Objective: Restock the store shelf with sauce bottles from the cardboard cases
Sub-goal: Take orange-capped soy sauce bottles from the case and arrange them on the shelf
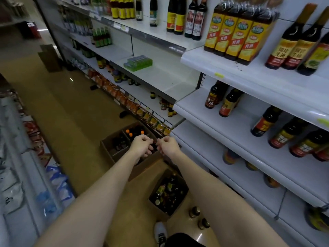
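Nearest, at 6 o'clock, a white shoe [160, 233] stands on the floor, with two loose bottles [198, 218] just beside it at 5 o'clock. A little farther is the small cardboard case [175, 212], open and full of sauce bottles. Next come the two arms, reaching out to the middle of the view. The left hand [141, 146] and the right hand [168, 146] are near each other, over the big cardboard case [108, 148]. Each grip looks curled in, with thumb and finger close together. I cannot tell if they pinch something tiny or nothing at all. The big case has dividers and dark bottles with orange caps [130, 134] at 12 o'clock of the hands. I think the step is picking bottles out of this case. Next, the hands need to go down, take bottles by the neck, and lift them to the shelf [229, 132] at 3 o'clock, which has bare spots. The fingertips are blurry, and the far aisle at 11 o'clock is too fuzzy to read.
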